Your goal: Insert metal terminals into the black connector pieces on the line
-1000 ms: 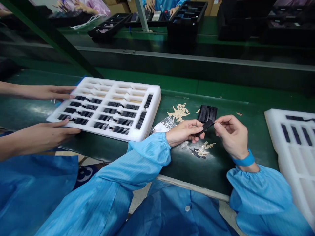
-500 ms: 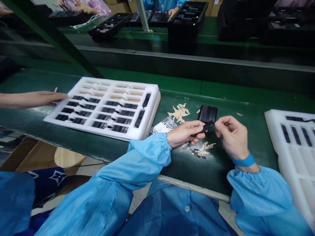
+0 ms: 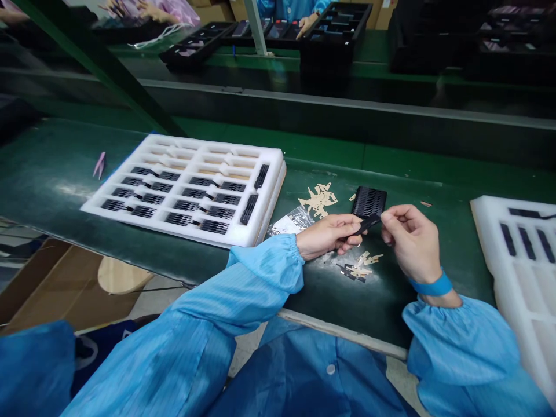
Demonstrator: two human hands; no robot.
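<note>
My left hand (image 3: 326, 234) is closed around a slim black strip-like part (image 3: 369, 222), held tilted above the table. Thumb and index finger of my right hand (image 3: 410, 234) pinch together at the far end of that part; what lies between those fingertips is too small to make out. Just beyond my hands lies a ribbed black block (image 3: 369, 200), like a row of thin black pieces. Below them is a small scatter of cream and black slips (image 3: 359, 270). A larger pile of cream slips (image 3: 319, 198) sits to the left, behind a clear plastic bag (image 3: 292, 221).
A white foam tray (image 3: 270, 200) with black parts in many slots stands at left, pink tweezers (image 3: 100, 165) beside it. Another foam tray (image 3: 482, 217) is at right. A green slanted post (image 3: 117, 87) rises at left. Across the bench, people handle items near black trays (image 3: 334, 49).
Another person's hand has left the white tray's left side, and the pink tweezers there now show in full. My hands hold nearly the same pose; the view has shifted slightly.
</note>
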